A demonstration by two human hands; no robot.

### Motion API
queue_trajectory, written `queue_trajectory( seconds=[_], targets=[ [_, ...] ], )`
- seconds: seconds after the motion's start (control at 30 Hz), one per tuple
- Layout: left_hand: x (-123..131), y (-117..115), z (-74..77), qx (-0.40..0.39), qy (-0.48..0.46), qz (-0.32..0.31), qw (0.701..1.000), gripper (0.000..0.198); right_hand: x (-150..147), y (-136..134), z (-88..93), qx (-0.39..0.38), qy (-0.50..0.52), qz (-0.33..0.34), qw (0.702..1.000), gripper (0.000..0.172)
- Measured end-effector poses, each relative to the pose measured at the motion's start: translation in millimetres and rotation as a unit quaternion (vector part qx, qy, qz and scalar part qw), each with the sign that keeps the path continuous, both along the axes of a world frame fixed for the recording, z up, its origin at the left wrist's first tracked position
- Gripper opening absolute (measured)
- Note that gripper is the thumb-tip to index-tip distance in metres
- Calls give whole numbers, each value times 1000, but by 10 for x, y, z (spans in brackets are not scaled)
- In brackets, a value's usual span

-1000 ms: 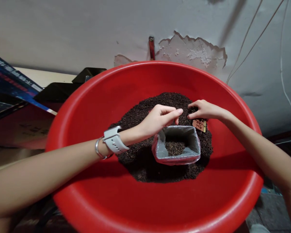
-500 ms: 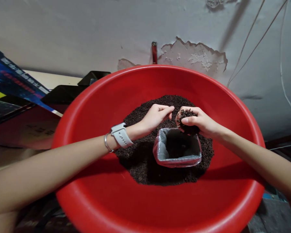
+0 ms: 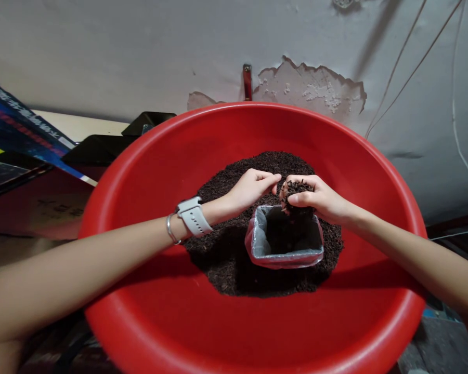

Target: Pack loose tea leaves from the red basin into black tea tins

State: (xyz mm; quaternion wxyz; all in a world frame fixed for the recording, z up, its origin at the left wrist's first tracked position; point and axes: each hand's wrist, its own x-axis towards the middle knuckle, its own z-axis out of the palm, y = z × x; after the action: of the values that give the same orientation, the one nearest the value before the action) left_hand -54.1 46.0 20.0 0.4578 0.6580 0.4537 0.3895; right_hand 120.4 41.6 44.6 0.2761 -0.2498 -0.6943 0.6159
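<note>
A large red basin (image 3: pixel 257 332) holds a heap of dark, crumbly loose material (image 3: pixel 222 275). On the heap stands an open square bag (image 3: pixel 284 261) with a silvery lining and pinkish outside, with some of the dark material inside. My right hand (image 3: pixel 315 197) is closed around a clump of dark material (image 3: pixel 298 192) over the bag's far right part. My left hand (image 3: pixel 255 189) hovers over the heap, just beyond the bag's far left corner, its fingers curled together. Whether anything is between those fingers is hidden. A pale watch and a bracelet are on my left wrist.
Behind the basin rises a grey wall (image 3: pixel 140 57) with peeling patches and a red strip (image 3: pixel 247 83). Boxes and a blue printed panel (image 3: pixel 27 122) are at the left. Thin cables (image 3: pixel 407 57) hang at the right.
My right hand has shifted slightly left and down over the bag, and dark bits now drop from it into the bag. My left hand has hardly moved.
</note>
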Motion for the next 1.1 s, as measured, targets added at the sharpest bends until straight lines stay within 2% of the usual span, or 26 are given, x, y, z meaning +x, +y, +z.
queue_trajectory(
  seconds=[0.27,0.63,1.1],
  targets=[
    [-8,17,-23,1,37,-15,999,35,-2,-2,-10,-25,-11,-5,1000,12],
    [15,-18,0,3,26,-19,999,36,3,2,-60,-25,-29,23,999,10],
    [12,-9,-17,5,24,-28,999,36,-15,10,-59,-29,-46,25,998,9]
  ],
)
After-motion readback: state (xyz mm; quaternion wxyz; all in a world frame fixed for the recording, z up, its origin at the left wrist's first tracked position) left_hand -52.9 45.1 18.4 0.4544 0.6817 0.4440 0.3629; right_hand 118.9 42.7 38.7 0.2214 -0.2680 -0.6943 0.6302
